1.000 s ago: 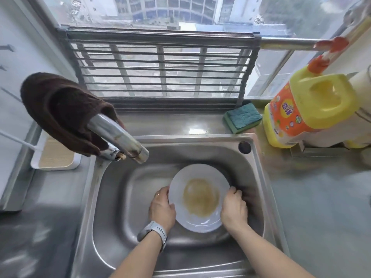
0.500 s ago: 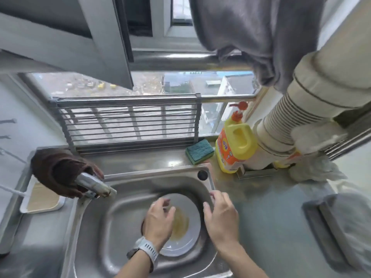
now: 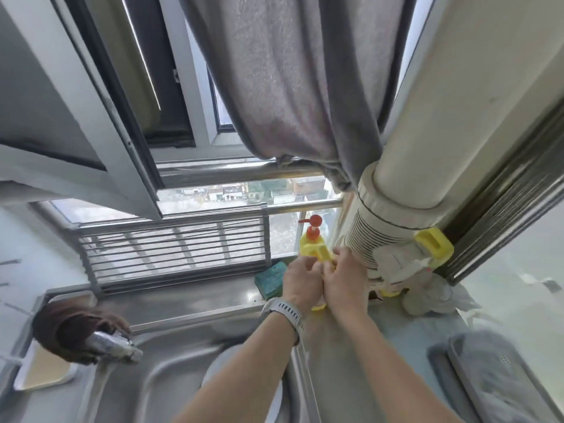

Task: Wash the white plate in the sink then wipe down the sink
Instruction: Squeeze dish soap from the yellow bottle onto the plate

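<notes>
- Lower left of frame: a white tray (image 3: 39,374) sits on the steel counter (image 3: 351,355) beside the sink (image 3: 171,383).
- Just right of it, a brown cloth (image 3: 70,328) is draped over the chrome faucet (image 3: 114,351). No water visible at the spout.
- Centre bottom: the white plate (image 3: 213,374) lies in the sink basin, mostly hidden under the left forearm; only a pale arc of rim shows. Judged not yet washed.
- Centre, middle band: a metal rack (image 3: 174,254) stands along the window sill. A green sponge (image 3: 270,282) rests on the ledge just left of the hands.
- Centre right: left hand (image 3: 300,285), watch on the wrist, and right hand (image 3: 345,282) are close together, both wrapped around the yellow detergent bottle (image 3: 311,250) with the red pump top (image 3: 314,222). Grip looks closed on the body and handle; the fingers are partly hidden.
- Risk: the bottle stands tight against the ribbed pipe (image 3: 375,239). Lifting it at an angle could snag it there, or tip it onto the counter.
- Risk: a wet grip on smooth plastic may slip and drop the bottle onto the plate.
- Right: crumpled bags (image 3: 427,288) at the pipe base; a grey curtain (image 3: 290,80) hangs above.
- Lower right: a grey item at the frame edge, too blurred to identify.
</notes>
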A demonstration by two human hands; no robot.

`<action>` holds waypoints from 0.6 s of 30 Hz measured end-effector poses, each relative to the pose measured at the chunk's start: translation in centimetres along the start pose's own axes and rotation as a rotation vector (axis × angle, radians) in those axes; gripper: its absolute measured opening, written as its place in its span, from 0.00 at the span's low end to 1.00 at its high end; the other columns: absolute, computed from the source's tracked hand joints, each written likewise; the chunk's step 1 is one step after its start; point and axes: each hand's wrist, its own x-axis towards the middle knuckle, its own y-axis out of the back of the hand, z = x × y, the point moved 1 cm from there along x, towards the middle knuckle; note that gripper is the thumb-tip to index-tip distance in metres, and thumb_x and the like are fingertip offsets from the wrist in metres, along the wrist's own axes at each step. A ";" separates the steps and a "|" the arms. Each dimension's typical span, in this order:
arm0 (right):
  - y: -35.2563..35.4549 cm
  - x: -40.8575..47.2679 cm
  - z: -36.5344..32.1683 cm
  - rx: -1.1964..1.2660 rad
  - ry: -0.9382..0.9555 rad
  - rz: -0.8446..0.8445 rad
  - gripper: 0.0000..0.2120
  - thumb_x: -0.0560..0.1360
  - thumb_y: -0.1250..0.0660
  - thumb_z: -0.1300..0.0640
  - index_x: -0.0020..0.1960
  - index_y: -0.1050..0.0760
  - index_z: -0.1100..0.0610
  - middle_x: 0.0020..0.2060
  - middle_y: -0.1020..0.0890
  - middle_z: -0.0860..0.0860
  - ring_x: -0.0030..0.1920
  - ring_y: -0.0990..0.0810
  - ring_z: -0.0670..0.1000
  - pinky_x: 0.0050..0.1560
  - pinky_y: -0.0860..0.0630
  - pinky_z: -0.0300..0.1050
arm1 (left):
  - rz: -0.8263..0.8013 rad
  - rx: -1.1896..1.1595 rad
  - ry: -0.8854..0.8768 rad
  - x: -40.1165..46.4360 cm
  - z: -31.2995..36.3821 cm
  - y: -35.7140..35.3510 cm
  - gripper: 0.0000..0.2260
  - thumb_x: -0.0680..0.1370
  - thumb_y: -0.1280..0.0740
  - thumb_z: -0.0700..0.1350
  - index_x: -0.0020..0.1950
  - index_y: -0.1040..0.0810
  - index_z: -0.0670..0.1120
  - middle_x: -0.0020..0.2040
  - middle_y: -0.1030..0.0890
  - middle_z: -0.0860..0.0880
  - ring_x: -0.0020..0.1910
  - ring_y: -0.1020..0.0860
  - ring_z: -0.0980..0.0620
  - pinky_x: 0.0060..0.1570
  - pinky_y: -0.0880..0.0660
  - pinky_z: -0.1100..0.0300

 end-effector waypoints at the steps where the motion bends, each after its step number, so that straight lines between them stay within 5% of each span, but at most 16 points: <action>1: -0.1 0.4 0.4 0.025 -0.010 -0.025 0.15 0.79 0.34 0.57 0.66 0.24 0.56 0.56 0.15 0.54 0.59 0.19 0.56 0.59 0.24 0.50 | -0.012 -0.033 0.027 0.3 -0.2 -0.2 0.17 0.78 0.35 0.49 0.63 0.17 0.47 0.59 0.15 0.49 0.59 0.18 0.51 0.66 0.23 0.48; 8: 2.8 -0.8 1.0 0.326 -0.011 -0.065 0.10 0.78 0.29 0.55 0.58 0.18 0.54 0.45 0.15 0.44 0.46 0.16 0.43 0.49 0.22 0.37 | -0.002 -0.251 0.018 -2.0 0.4 0.3 0.13 0.78 0.30 0.49 0.59 0.15 0.45 0.53 0.13 0.48 0.51 0.17 0.51 0.54 0.20 0.57; 13: 6.1 -4.7 -0.3 0.549 0.037 -0.228 0.06 0.76 0.26 0.57 0.52 0.17 0.48 0.42 0.13 0.43 0.44 0.14 0.43 0.49 0.17 0.43 | -0.032 -0.323 -0.045 -7.6 1.5 4.9 0.12 0.75 0.23 0.48 0.56 0.15 0.46 0.44 0.12 0.50 0.33 0.19 0.61 0.33 0.25 0.69; 18: 7.4 -8.3 -2.1 0.543 0.053 -0.142 0.14 0.74 0.24 0.52 0.57 0.22 0.42 0.48 0.18 0.43 0.43 0.17 0.41 0.39 0.22 0.31 | -0.075 -0.118 -0.091 -11.9 -0.7 11.5 0.11 0.69 0.23 0.41 0.50 0.13 0.50 0.43 0.13 0.51 0.42 0.15 0.52 0.42 0.19 0.60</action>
